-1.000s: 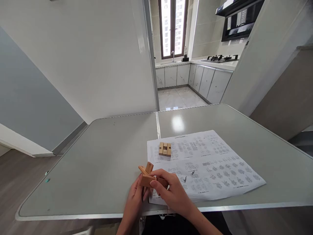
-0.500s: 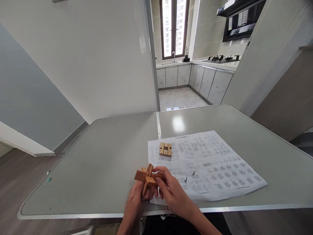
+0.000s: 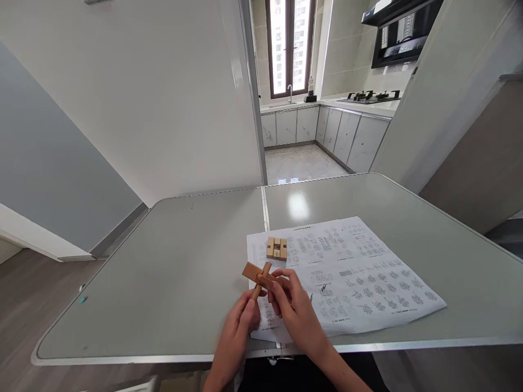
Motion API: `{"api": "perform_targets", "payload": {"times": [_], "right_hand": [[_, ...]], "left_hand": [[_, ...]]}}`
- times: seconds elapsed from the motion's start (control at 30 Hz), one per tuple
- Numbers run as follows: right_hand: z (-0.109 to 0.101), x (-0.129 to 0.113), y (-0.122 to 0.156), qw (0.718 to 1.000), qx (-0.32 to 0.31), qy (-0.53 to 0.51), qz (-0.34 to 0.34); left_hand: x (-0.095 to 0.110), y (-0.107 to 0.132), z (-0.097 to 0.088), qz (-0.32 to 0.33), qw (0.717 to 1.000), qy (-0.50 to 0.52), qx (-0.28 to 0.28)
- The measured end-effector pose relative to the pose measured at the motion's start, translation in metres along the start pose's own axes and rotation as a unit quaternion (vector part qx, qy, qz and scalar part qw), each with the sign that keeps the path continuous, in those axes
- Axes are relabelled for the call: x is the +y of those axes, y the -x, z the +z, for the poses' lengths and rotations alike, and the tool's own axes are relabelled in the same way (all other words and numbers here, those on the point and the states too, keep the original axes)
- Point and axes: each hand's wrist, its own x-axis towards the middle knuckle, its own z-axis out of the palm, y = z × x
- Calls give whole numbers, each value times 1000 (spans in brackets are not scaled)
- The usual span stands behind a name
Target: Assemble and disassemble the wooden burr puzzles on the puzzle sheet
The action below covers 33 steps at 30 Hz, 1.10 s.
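Between my hands is a brown wooden interlocking puzzle [image 3: 254,271], its flat bars crossing one another, held above the near-left part of the paper sheet. My left hand [image 3: 241,318] is closed around the lower end of one bar. My right hand [image 3: 293,305] pinches the right side of the puzzle with thumb and fingers. Some of the bars are hidden by my fingers. Beyond my hands, a small pale wooden block puzzle [image 3: 277,249] lies on the printed instruction sheet [image 3: 368,272], apart from both hands.
The grey-green table [image 3: 163,272] has a metal rim and a seam down its middle. A small teal bit [image 3: 83,299] lies near its left edge. Behind the table stand a white wall [image 3: 163,98] and a kitchen with a gas stove [image 3: 371,97].
The brown puzzle has been turned and shifted right and slightly up, with its bars now angled differently. My left hand has moved right with it. The block puzzle stays put.
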Motion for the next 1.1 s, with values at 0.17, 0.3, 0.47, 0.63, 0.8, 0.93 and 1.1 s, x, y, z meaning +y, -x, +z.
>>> {"api": "perform_targets", "payload": {"times": [0.17, 0.3, 0.47, 0.63, 0.8, 0.93, 1.1], "right_hand": [[-7, -2, 0, 1000, 1, -5, 3], [-11, -5, 4, 1000, -27, 10, -9], [-14, -6, 8, 998, -45, -43, 28], [-26, -13, 8, 983, -52, -152, 93], [-71, -25, -10, 978, 39, -169, 114], [-129, -32, -46, 989, 110, -72, 72], [-196, -28, -91, 970, 210, 115, 52]], "left_hand": [[2, -1, 1, 26, 998, -12, -59], [4, 0, 1, 43, 996, -43, -69], [5, -2, 1, 51, 991, -78, -91], [5, -3, 2, 34, 992, -81, -89], [12, 0, 3, 10, 994, -81, -73], [13, 1, 4, -6, 995, -75, -65], [9, 0, 4, -2, 996, -74, -54]]}}
